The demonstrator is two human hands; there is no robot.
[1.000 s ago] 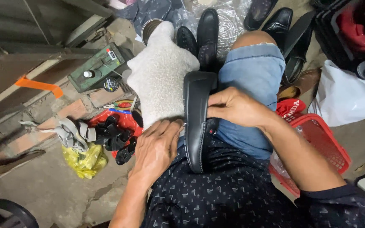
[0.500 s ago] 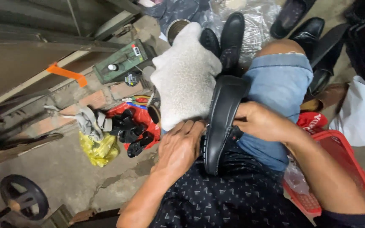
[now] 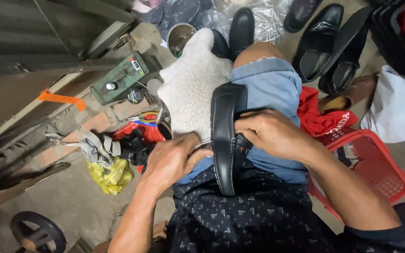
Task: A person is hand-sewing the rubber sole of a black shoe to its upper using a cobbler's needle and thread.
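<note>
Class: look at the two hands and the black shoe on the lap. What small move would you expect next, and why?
Probably the left hand pushes its thin metal tool on into the side of the black shoe. The tip already meets the shoe's edge, and the right hand grips the shoe on the lap.

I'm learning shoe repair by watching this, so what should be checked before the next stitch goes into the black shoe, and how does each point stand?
1. Black shoe steady on the lap, lying on its side: ok.
2. Right hand gripping the shoe's upper: ok.
3. Left hand pinching a thin metal needle at the sole edge: ok.
4. Needle tip placed on the seam: cannot tell, hidden by the shoe.
5. Pale cloth covering the left knee under the work: ok.
6. Thread tension: cannot tell, no thread shows.
</note>
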